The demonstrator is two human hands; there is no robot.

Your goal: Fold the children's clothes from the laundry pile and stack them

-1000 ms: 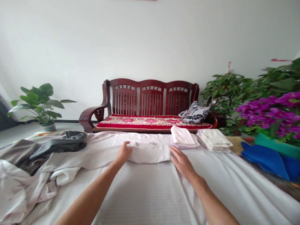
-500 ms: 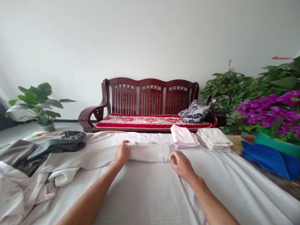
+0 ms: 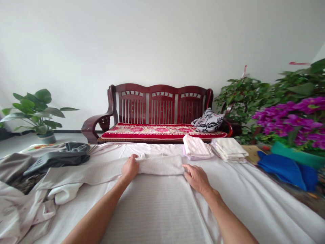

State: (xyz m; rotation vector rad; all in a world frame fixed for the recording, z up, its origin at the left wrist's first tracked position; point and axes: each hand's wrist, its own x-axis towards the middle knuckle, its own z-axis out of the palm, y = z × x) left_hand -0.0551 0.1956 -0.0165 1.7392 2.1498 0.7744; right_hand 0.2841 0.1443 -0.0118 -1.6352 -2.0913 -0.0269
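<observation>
A pale ribbed garment (image 3: 152,206) lies spread on the table in front of me, its far end turned over into a folded band (image 3: 161,165). My left hand (image 3: 130,167) grips the band's left end with curled fingers. At the band's right end my right hand (image 3: 196,178) pinches the cloth. One sleeve (image 3: 83,173) trails out to the left.
Two folded stacks, a pink-striped one (image 3: 196,147) and a cream one (image 3: 229,149), sit at the far right. Crumpled grey and white clothes (image 3: 38,169) pile up on the left. Blue cloth (image 3: 284,169) and purple flowers (image 3: 291,118) are at the right; a red wooden bench (image 3: 159,115) stands behind.
My right hand went from lying flat beside the folded band to pinching its right end. The left hand kept its hold. The view shifted slightly to the right.
</observation>
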